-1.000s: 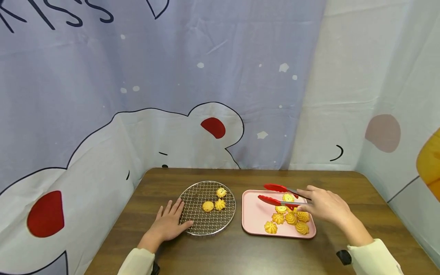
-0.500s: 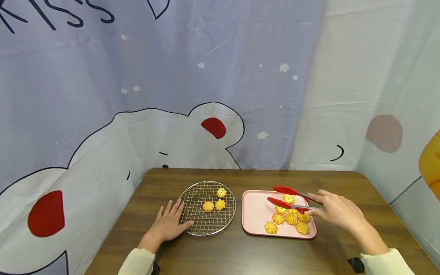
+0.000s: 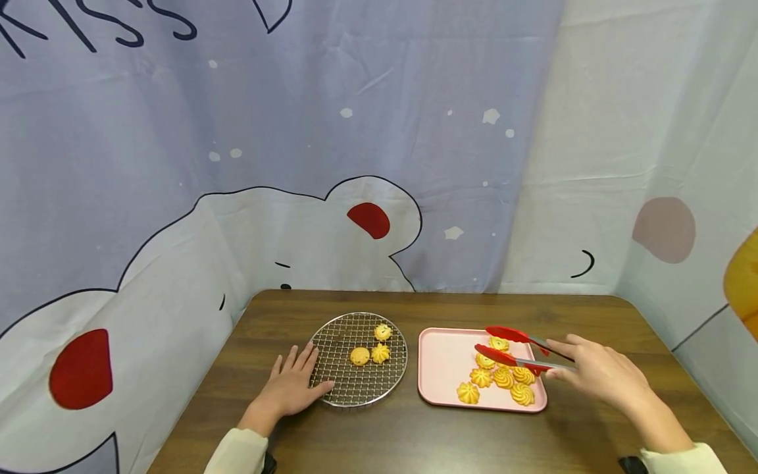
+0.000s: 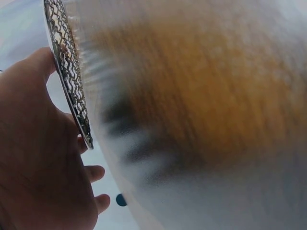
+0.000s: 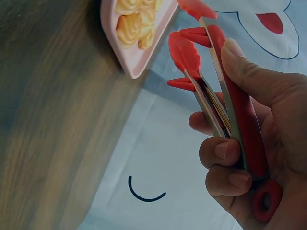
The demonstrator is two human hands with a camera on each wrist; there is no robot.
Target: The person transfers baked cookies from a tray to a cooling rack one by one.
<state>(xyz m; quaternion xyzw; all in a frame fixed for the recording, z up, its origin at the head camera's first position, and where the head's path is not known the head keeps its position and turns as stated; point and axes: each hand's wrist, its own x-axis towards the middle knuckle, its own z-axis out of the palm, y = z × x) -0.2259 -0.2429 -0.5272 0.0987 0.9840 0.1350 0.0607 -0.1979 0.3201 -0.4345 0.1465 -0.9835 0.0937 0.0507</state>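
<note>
My right hand [image 3: 606, 372] grips red-tipped metal tongs [image 5: 242, 108], thumb on one arm and curled fingers on the other. The tongs' red tips stand apart with nothing between them, over the pink tray [image 3: 441, 368] in the head view. Several swirled butter cookies [image 3: 503, 378] lie on the tray's right part, some hidden behind the tongs. On the round wire rack [image 3: 343, 385] sit 3 cookies [image 3: 381, 353], toward its right side. My left hand [image 3: 290, 388] rests with spread fingers at the rack's left rim; the left wrist view shows the fingers at the rack's edge [image 4: 72, 81].
Rack and tray stand side by side on a brown wooden table [image 3: 450, 441], a narrow strip of wood between them. A printed curtain [image 3: 296, 131] hangs behind the table's far edge and along its sides.
My right hand has drawn the tongs to the right across the tray, uncovering more of its left part. The left hand, the rack and the cookies have stayed in place.
</note>
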